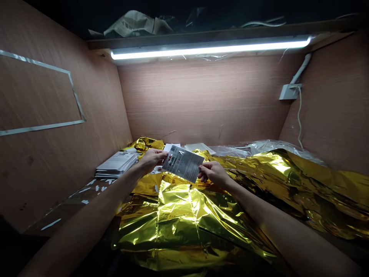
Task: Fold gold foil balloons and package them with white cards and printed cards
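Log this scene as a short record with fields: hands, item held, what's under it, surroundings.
Left hand: pinching the printed grey packet at its left end
Right hand: gripping the same packet at its lower right edge
Below hands: crumpled gold foil sheet
Left of foil: stack of printed leaflets
Behind: clear plastic sheeting
Overhead: lit LED strip light
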The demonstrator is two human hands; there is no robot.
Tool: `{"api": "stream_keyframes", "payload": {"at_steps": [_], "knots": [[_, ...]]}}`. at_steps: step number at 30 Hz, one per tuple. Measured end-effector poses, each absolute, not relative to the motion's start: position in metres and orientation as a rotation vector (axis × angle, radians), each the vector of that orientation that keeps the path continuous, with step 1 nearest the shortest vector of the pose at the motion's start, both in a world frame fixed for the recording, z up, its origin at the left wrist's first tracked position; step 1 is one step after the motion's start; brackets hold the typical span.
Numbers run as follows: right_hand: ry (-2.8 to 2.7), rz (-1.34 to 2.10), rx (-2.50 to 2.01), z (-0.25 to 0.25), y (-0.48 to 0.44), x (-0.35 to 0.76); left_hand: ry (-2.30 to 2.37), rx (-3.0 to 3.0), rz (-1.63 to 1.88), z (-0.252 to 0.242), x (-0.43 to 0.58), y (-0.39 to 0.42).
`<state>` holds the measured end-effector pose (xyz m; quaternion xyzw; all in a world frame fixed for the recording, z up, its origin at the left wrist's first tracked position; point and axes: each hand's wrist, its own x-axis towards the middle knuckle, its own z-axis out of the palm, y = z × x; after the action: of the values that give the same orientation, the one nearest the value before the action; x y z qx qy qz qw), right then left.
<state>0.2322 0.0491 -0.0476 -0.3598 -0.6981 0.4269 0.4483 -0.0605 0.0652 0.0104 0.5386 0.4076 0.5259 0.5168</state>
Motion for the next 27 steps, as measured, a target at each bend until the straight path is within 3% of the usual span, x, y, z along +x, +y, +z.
{"api": "stream_keyframes", "payload": {"at_steps": [27], "knots": [[-1.673,1.101,-0.896,-0.048,0.052,0.232,1.166,1.584,1.447,0.008,-0.053,0.064]]}}
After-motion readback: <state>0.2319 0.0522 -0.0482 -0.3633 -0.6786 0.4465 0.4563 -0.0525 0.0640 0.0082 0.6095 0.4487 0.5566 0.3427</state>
